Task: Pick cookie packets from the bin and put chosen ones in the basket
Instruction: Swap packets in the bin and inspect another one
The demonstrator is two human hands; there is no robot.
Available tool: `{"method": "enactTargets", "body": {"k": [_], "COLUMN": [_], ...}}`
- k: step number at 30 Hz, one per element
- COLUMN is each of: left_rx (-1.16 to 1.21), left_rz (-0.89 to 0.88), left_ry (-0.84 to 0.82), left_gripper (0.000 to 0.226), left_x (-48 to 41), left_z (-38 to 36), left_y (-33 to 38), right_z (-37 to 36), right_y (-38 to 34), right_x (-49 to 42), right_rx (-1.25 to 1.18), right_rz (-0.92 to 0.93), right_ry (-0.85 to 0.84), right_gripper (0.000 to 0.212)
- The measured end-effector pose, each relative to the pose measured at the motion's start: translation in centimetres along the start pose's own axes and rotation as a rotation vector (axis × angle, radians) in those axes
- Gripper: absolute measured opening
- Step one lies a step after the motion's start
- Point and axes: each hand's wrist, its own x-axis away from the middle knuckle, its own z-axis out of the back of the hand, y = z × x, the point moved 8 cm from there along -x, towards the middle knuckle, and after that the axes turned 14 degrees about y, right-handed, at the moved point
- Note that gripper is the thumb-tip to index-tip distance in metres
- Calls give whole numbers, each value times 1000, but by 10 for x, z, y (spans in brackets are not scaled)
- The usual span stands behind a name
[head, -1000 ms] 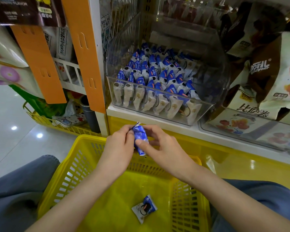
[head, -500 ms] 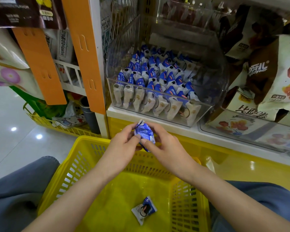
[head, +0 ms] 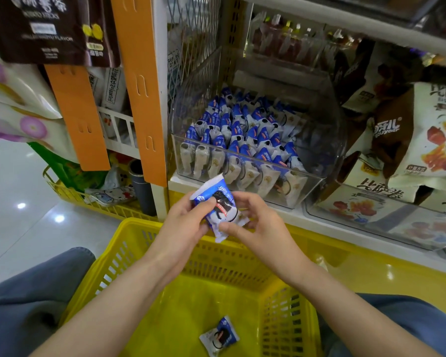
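Above the far rim of the yellow basket [head: 139, 222], the left hand [head: 183, 224] is pinched on a blue-and-white cookie packet [head: 218, 206], also nipped by the right hand [head: 259, 228] (inspection, apparently). If chosen, it should be lowered and released beside the second packet [head: 219, 336] inside.

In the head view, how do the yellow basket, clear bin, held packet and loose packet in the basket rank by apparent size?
Largest first:
yellow basket
clear bin
held packet and loose packet: unranked, because the held one looks bigger but is nearer the camera.
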Motion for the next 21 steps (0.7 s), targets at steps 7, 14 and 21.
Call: {"method": "enactTargets", "body": {"k": [7,14,21], "left_rx": [-123,-216,-375], "left_rz": [-145,-275,-456], "left_ry": [19,98,118], "left_gripper": [27,19,14], "left_x": [5,3,4], "left_z": [-2,2,0], "left_y": [9,20,34], "right_z": [6,-3,3], "right_y": [8,2,-6], "right_x": [-7,-4,6], "right_rx": [-4,104,9], "right_rz": [-25,75,22], "right_ry": [-8,-87,-40], "right_gripper": [44,42,17]}}
